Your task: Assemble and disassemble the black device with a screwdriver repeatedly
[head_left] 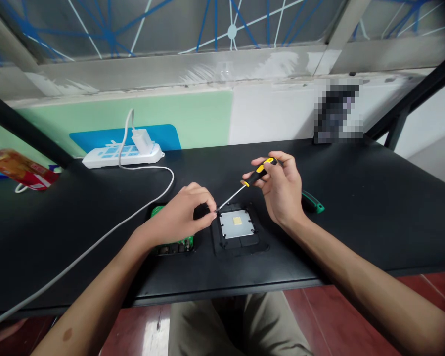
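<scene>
My right hand point(282, 185) holds a black and yellow screwdriver point(260, 171), its shaft slanting down to the left. The screwdriver's tip meets the pinched thumb and index finger of my left hand point(187, 212); what those fingers hold is too small to make out. Just below the tip lies a black housing point(241, 242) with a silver metal plate point(228, 228) and a pale yellow square pad point(237, 221) on it. Beneath my left hand, partly hidden, is a green circuit board point(187, 242) in a black case.
A green and black tool point(313, 203) lies right of my right hand. A white power strip point(124, 155) with a plugged-in charger point(143, 141) stands at the back left; its cable point(107, 230) crosses the black table point(356, 212). A bottle point(20, 168) is far left.
</scene>
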A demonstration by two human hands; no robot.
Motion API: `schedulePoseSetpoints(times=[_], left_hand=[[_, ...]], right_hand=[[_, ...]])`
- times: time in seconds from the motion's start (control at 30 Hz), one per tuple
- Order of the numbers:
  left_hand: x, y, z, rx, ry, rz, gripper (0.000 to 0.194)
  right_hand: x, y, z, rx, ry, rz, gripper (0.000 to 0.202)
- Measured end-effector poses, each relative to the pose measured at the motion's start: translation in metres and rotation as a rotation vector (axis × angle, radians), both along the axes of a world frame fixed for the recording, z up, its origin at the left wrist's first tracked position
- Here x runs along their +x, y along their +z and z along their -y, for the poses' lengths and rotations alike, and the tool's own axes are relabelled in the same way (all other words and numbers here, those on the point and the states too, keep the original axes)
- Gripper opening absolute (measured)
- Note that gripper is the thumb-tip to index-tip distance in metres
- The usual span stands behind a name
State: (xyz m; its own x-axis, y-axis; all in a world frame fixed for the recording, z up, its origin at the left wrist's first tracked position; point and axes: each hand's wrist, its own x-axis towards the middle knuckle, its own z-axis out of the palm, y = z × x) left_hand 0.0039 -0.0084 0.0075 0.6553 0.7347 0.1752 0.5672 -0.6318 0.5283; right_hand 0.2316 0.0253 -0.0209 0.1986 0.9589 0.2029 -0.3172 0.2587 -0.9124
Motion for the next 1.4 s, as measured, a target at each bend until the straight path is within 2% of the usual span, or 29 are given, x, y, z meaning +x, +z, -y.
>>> schedulePoseSetpoints(times=[0.67, 0.93, 1.17, 1.4], left_hand=[[0.001, 0.0, 0.0, 0.037, 0.073, 0.005, 0.012], [-0.002, -0.002, 0.0, 0.04, 0.093, -0.012, 0.006], [-0.003, 0.001, 0.003, 0.021, 0.035, -0.081, 0.027], [-0.006, -0.004, 0.005, -0.094, -0.058, -0.117, 0.078]], right_hand=[[-0.001, -0.001, 0.002, 0.077, 0.004, 0.034, 0.031], [0.0, -0.001, 0.001, 0.107, -0.029, 0.094, 0.034], [-0.003, 0.007, 0.011, 0.258, -0.115, 0.222, 0.027], [-0.009, 0.01, 0.022, 0.357, -0.097, 0.318, 0.026]])
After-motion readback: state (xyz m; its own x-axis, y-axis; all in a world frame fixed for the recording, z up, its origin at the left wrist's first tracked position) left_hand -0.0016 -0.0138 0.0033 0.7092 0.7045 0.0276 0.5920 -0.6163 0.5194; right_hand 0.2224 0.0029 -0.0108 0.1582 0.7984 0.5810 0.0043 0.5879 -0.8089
